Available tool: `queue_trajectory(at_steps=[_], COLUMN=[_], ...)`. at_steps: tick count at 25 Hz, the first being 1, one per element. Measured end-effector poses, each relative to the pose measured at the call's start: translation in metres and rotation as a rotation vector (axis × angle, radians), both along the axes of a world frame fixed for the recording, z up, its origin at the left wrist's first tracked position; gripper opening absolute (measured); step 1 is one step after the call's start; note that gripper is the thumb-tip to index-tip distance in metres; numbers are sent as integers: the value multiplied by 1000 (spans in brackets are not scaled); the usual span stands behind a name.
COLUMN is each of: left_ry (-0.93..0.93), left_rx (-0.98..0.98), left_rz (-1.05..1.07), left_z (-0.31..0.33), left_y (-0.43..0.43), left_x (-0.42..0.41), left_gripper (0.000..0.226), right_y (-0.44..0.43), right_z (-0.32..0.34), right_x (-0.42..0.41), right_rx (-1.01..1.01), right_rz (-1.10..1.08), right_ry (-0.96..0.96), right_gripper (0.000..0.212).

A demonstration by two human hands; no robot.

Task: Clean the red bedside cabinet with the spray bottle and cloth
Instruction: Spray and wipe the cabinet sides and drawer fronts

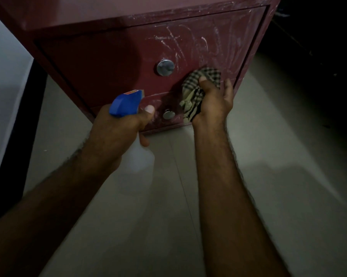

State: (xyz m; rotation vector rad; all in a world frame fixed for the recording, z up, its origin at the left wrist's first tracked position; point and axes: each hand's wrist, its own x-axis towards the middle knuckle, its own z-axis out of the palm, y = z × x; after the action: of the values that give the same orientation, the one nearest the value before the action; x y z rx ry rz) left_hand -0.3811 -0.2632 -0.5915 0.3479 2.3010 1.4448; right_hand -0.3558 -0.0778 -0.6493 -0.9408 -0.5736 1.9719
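Note:
The red bedside cabinet (100, 62) fills the upper part of the view, its drawer fronts streaked with white marks on the right. Each of the two drawers has a round metal knob: an upper knob (165, 67) and a lower knob (168, 114). My left hand (116, 132) grips a spray bottle (126, 103) with a blue trigger head pointing at the cabinet front; its pale body hangs below my fist. My right hand (214, 100) holds a bunched checked cloth (196, 84) pressed against the upper drawer front, right of the upper knob.
Pale tiled floor (278, 156) spreads below and to the right of the cabinet. A white surface with a dark edge (12, 100) stands close on the left. The far right is dark, with dim objects I cannot make out.

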Motion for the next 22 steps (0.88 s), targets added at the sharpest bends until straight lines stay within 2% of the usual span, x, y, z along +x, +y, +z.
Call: queue_trajectory(at_steps=[3,5,8,12,16,22], left_ry=[-1,2,-5,-16,-26,-38], left_rx=[23,20,39,3,-3,8], left_rz=[-7,-23,-25,-35,-34,-36], left_z=[0,-1,-2,-1,0,-1], left_y=[3,5,8,10,13,14], left_x=[2,3,3,3,3,4], left_gripper=[42,37,46,46,46,46], right_y=[1,9,19,21,26,32], right_z=[-9,-6,-1,-9,-2,-12], right_x=[1,1,2,3,6,7], right_rx=[-87,-38,50,-63,2,-68], right_rz=[-12,-33,-65,-51,-58,-69], right_ry=[-72,-24,14,-63,52,19], right_gripper=[73,74,79,74,79,73])
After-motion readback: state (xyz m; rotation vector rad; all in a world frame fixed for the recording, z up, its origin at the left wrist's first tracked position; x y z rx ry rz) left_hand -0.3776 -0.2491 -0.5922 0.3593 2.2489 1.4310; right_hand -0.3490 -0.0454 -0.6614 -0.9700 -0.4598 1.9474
